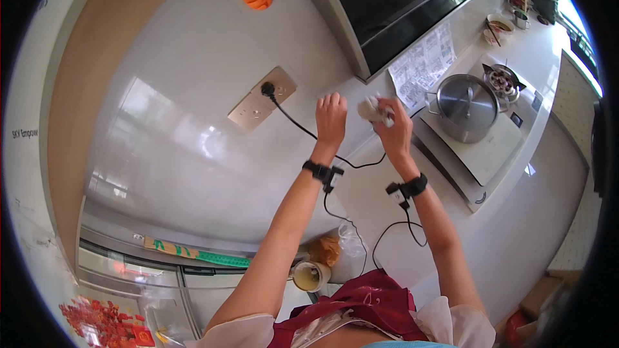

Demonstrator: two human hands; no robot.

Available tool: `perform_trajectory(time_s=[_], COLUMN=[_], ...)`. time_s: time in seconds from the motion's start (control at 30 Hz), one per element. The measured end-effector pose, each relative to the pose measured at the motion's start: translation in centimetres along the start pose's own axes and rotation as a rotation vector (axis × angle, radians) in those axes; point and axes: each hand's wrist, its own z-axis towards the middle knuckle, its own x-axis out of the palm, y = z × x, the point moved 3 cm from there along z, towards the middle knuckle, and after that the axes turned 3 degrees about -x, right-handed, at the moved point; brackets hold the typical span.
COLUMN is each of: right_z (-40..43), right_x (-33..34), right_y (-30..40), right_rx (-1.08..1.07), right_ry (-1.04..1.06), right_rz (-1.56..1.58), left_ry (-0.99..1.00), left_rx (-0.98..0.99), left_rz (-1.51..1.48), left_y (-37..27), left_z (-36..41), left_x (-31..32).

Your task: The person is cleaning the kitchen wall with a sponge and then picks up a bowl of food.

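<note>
My right hand point(397, 128) grips a crumpled whitish cloth or paper wad point(371, 109), held near the glossy pale wall. To its left, my left hand point(331, 118) is raised with its fingers curled and its back towards me. Nothing shows in that hand, though its palm side is hidden. Behind my left wrist runs a black power cord point(296, 123) from a plug point(267, 89) in the beige wall socket panel point(251, 108). Each wrist wears a black strap with a small cabled device.
A lidded steel stockpot point(466, 108) stands on the gas stove point(498, 154) at right, with printed paper point(425, 65) on the wall behind. The range hood point(401, 9) overhangs there. Bowls point(499, 25) sit farther back; a tub point(310, 276) is near my left elbow.
</note>
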Motion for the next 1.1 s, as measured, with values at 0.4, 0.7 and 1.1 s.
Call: perform_trajectory(time_s=[0.4,0.7,1.1], right_z=[13.2,-2.6,-5.8], right_x=[13.9,11.7,15.1], right_y=[3.5,-13.2,-16.2], right_rx=[-0.656,-0.141,0.556], right_ry=[0.017,0.114,-0.002], right_rz=[-0.023,-0.237,-0.27], left_ry=[0.07,0.208,0.154], left_rx=[-0.041,-0.193,-0.337], left_rz=[-0.318,-0.253,-0.332], left_y=[1.5,5.7,6.0], left_z=[-14.4,-21.3,-24.3], left_x=[-15.3,-14.8,-14.2])
